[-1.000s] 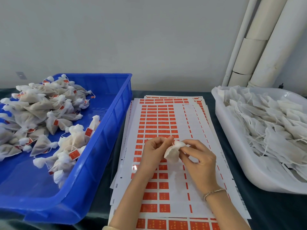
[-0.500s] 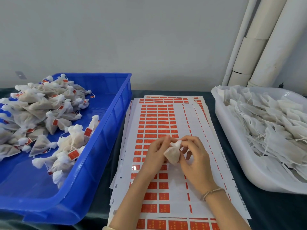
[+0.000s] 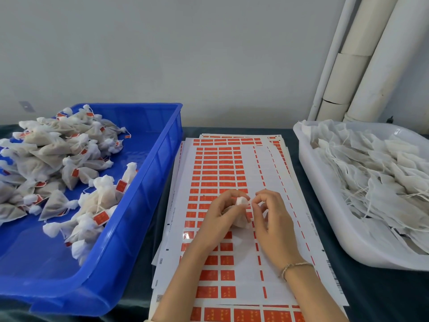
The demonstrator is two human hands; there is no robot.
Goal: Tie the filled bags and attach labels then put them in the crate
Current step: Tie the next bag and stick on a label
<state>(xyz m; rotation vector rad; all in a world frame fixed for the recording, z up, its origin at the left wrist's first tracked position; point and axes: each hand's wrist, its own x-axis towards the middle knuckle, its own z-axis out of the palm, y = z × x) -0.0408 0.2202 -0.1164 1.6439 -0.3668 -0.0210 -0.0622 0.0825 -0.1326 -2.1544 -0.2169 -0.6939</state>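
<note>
Centre of frame: the left hand [image 3: 220,214] is curled round a small white mesh bag [image 3: 241,202], whose gathered top puffs out above the fingers. It is held over the glossy label sheets [image 3: 232,173], which carry a grid of orange-red rectangles.

The right hand [image 3: 274,219] is just beside the bag with its fingers curled and thumb and forefinger tips together. Whether a thread lies between them cannot be told.

Left of frame: a blue plastic crate [image 3: 148,182] holds tied, labelled pouches [image 3: 53,154].

Right of frame: a white tub [image 3: 325,205] holds flat, stringy untied bags [image 3: 376,173].
</note>
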